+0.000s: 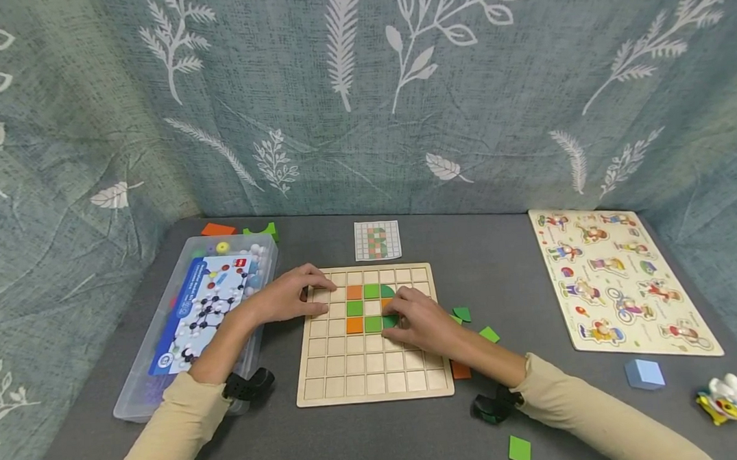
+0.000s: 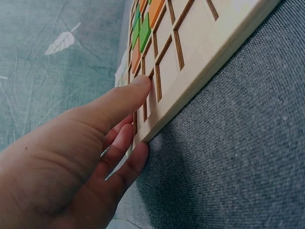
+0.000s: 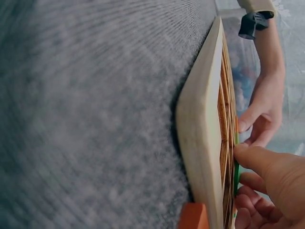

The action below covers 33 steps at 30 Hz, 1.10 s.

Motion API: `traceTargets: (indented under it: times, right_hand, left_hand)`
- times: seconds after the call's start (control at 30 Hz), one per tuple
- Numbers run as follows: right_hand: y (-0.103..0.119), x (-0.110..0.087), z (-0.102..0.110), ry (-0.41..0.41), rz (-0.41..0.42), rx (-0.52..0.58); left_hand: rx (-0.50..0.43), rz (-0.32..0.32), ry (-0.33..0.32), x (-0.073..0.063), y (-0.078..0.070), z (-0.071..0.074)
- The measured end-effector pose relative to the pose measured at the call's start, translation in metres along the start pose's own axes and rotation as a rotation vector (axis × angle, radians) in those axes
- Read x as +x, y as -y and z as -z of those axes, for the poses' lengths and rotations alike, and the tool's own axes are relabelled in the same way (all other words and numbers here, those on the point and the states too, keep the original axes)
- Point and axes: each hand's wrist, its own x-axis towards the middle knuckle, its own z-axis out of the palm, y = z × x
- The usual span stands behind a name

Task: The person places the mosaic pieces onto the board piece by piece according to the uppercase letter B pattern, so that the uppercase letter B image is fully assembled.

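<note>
A wooden grid board (image 1: pixel 376 382) lies on the dark cloth with orange and green square tiles (image 1: pixel 355 308) around one bare cell near its middle. My left hand (image 1: pixel 287 293) rests at the board's left edge. In the left wrist view its thumb (image 2: pixel 141 86) lies on the board's top, and a finger touches the side. Over the right side of the tile group, my right hand (image 1: pixel 418 318) has thumb and fingers about a dark green tile (image 1: pixel 389 321). Part of that tile is hidden. A dark green round-cornered tile (image 1: pixel 387 291) sits above that hand.
A small pattern card (image 1: pixel 378 240) lies behind the board. Left stands a clear plastic box (image 1: pixel 129 404) of molecular model parts. Loose tiles lie right of the board, including a green square (image 1: pixel 519 450). Farther right are a picture puzzle (image 1: pixel 624 277), blue block (image 1: pixel 644 374) and toy figure (image 1: pixel 730 398).
</note>
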Motion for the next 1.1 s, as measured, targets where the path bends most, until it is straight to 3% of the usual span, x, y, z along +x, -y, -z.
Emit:
traceTargets:
  times: [0.33,0.5,0.67,0.83,1.1]
  right_hand:
    - [0.000,-0.001,0.002,-0.016,0.007,0.005]
    - [-0.001,-0.007,0.007,-0.063,-0.007,0.065]
    - [-0.009,-0.022,0.015,-0.141,0.004,0.147]
    - [-0.023,-0.041,0.024,-0.155,-0.001,0.168]
    - [-0.047,-0.072,0.038,-0.209,0.015,0.071]
  left_hand:
    - [-0.011,0.003,-0.005,0.000,0.001,0.000]
    - [-0.016,0.010,0.000,-0.001,0.001,0.000]
    - [-0.016,0.010,0.004,0.000,0.002,0.000]
    - [-0.011,0.010,0.004,0.001,0.002,-0.001]
    - [0.001,0.007,-0.001,0.002,0.003,-0.001]
